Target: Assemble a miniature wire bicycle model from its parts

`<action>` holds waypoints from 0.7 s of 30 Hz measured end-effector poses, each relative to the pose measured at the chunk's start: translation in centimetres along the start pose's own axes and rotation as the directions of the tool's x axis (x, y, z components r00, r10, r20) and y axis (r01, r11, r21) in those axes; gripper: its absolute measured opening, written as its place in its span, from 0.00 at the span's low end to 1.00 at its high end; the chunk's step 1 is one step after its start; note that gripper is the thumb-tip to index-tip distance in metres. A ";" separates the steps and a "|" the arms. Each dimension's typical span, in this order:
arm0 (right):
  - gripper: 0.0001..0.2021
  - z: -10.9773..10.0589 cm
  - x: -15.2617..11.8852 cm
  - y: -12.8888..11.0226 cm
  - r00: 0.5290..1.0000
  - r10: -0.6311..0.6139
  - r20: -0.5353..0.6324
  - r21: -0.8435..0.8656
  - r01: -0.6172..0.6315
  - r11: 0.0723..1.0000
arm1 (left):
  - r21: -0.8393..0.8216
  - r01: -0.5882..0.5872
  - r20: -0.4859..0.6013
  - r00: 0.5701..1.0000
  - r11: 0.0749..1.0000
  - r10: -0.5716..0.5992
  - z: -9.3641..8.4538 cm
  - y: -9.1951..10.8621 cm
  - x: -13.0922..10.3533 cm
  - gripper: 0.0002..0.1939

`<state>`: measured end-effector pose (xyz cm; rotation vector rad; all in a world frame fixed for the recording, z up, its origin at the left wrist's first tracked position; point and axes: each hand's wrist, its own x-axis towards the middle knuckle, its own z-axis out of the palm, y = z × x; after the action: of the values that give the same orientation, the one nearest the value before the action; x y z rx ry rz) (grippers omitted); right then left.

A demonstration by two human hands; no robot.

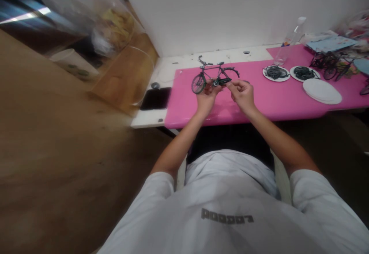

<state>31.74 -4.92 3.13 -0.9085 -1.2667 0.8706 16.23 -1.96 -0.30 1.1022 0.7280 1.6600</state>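
Observation:
A small dark model bicycle (211, 68) is held upright above the pink table cover (184, 107), its front wheel to the left. Under the rear fender no back wheel shows. My left hand (208, 95) is closed on the lower frame by the pedals. With thumb and fingers pinched, my right hand (242, 93) grips the bicycle's low rear part near the chain side. Whether a small separate piece sits in the right fingertips is too small to tell.
To the right stand two white plates of dark parts (276, 73) (305, 73), a stack of white discs (322, 91), a clear bottle (288, 44) and more model bicycles (331, 64). A black phone-like slab (156, 98) lies left, beside a wooden box (123, 77). A white wall rises behind.

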 end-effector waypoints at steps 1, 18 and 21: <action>0.28 0.0 0.0 0.0 1.000 0.007 0.001 0.000 -0.007 1.000 | 0.003 -0.006 -0.011 1.000 1.000 0.006 0.1 0.1 0.0 0.24; 0.23 -0.5 0.5 -1.1 0.997 0.073 0.002 -0.055 -0.073 0.996 | -0.012 -0.036 -0.070 0.997 0.999 0.035 0.0 0.0 -0.2 0.22; 0.25 -0.3 0.5 -1.4 0.995 0.096 0.022 -0.012 -0.096 0.995 | -0.003 -0.031 -0.077 0.997 1.000 0.031 0.1 0.3 -0.2 0.22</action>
<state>32.13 -5.04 4.58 -0.9774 -1.2563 0.9523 16.26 -2.24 -0.08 1.0560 0.7592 1.7371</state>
